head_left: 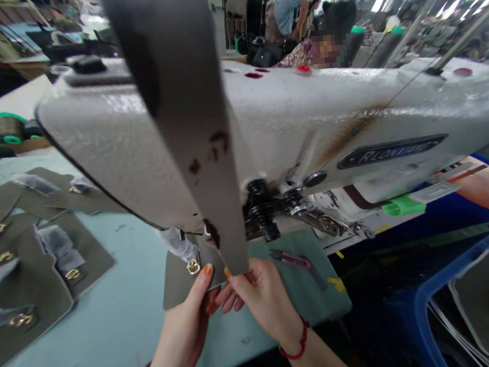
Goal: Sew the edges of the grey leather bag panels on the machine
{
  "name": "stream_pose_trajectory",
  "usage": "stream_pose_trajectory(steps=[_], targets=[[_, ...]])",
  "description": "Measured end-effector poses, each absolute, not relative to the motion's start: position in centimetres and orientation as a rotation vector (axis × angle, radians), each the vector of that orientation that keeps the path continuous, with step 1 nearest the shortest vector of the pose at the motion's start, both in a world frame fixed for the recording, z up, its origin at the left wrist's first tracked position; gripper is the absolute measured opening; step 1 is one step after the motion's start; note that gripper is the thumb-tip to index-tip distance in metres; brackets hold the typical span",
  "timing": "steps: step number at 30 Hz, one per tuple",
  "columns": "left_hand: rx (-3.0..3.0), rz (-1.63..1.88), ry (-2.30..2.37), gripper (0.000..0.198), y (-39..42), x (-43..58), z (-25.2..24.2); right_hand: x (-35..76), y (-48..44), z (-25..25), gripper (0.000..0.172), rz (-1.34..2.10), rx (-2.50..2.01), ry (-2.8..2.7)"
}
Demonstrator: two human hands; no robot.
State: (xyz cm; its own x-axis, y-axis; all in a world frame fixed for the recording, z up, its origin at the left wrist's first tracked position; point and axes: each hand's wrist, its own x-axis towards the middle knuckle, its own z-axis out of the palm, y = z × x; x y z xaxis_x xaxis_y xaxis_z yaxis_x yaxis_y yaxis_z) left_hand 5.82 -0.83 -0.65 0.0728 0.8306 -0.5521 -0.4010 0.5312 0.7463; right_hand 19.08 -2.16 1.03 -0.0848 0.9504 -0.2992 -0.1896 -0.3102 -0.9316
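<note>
Below the head of a white sewing machine (273,118), a grey-brown panel (179,286) with a gold clasp (193,266) and a clear plastic wrap lies on the pale green table. My left hand (191,314) pinches the panel's near edge, thumb on top, just below the clasp. Beside it my right hand (256,294), with a red bracelet at the wrist, holds the same edge between thumb and fingers. A grey strip (192,125), blurred and close to the camera, covers the needle area and part of the panel.
Similar panels (34,282) with gold clasps spread over the table (128,273) at left. Pink-handled thread snips (291,258) lie right of my hands. A blue bin (422,305) with grey pieces stands at lower right. Spools sit at far left; people are behind the machine.
</note>
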Motion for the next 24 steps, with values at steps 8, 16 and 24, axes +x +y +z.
stream_pose_trajectory(steps=[8, 16, 24], targets=[[0.486, 0.879, 1.151, 0.046, -0.1, 5.3, -1.1, 19.3, -0.8, 1.7, 0.045, 1.509, -1.29, -0.992], [0.506, 0.893, 0.993, 0.044, 1.0, 6.9, 0.8, 19.1, 0.1, 1.8, 0.045, 1.456, -1.314, -0.999], [0.61, 0.833, 0.913, 0.037, 1.4, 6.2, 0.9, 19.1, 0.6, 2.6, 0.041, 1.45, -1.324, -1.053]])
